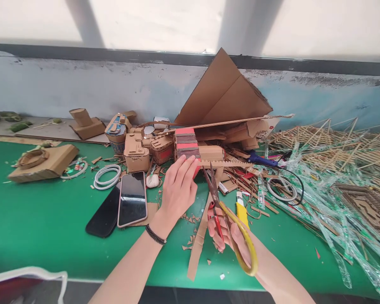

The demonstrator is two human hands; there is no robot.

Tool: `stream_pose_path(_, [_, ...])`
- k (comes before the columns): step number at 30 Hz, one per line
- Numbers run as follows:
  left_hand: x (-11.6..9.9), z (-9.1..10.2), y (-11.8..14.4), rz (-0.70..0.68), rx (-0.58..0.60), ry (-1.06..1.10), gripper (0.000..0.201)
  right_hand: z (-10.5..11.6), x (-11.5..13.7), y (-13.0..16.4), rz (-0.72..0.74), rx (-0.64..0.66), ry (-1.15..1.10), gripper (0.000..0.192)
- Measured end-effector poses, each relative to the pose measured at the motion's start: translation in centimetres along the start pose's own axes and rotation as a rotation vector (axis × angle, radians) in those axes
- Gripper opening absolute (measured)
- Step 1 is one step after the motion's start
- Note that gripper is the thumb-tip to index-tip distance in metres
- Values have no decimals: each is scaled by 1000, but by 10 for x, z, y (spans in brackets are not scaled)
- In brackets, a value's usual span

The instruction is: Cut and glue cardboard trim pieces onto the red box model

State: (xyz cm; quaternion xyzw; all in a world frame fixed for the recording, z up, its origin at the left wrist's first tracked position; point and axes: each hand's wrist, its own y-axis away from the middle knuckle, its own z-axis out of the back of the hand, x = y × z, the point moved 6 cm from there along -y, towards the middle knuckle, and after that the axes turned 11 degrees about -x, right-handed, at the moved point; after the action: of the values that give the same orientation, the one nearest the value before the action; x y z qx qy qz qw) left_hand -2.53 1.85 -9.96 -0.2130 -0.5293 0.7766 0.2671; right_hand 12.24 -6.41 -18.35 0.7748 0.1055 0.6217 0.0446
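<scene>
**Cutting teeth into a cardboard strip**

The right hand (223, 236) holds the scissors (229, 219). Its fingers are curled through the red and yellow handles. The blades are open a little and point up and away.

The left hand (179, 188) is mostly flat, with the fingers close together. It rests on a cardboard strip (228, 162) and pins its near end down. A black band sits on that wrist.

The strip lies across the middle of the green counter (44, 219), just in front of a red and brown block (186, 143). Its top edge already has small zigzag teeth along much of its length. So a good part of the cutting looks done. The blade tips sit right at the strip near the left hand, so that end seems to be the part being cut now. I cannot tell how much is left.

Small brown scraps (190, 219) lie on the counter between the hands. A long plain piece (198, 240) lies there too.

Two phones (131, 198) lie left of the left hand. A yellow knife (241, 213) lies just beside the scissors. Little cardboard models (136, 152) and a big folded sheet (223, 95) stand at the back. A heap of sticks (335, 147) fills the right side
</scene>
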Motion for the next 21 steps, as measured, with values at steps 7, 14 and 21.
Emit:
stream_pose_path(7, [0, 0, 0, 6, 8, 3, 74, -6, 14, 1, 18, -23, 0, 79])
stream_pose_path(14, [0, 1, 0, -3, 3, -2, 76, -10, 10, 1, -5, -47, 1, 66])
stream_pose_path(21, [0, 0, 0, 8, 13, 6, 77, -10, 18, 12, -11, -62, 3, 54])
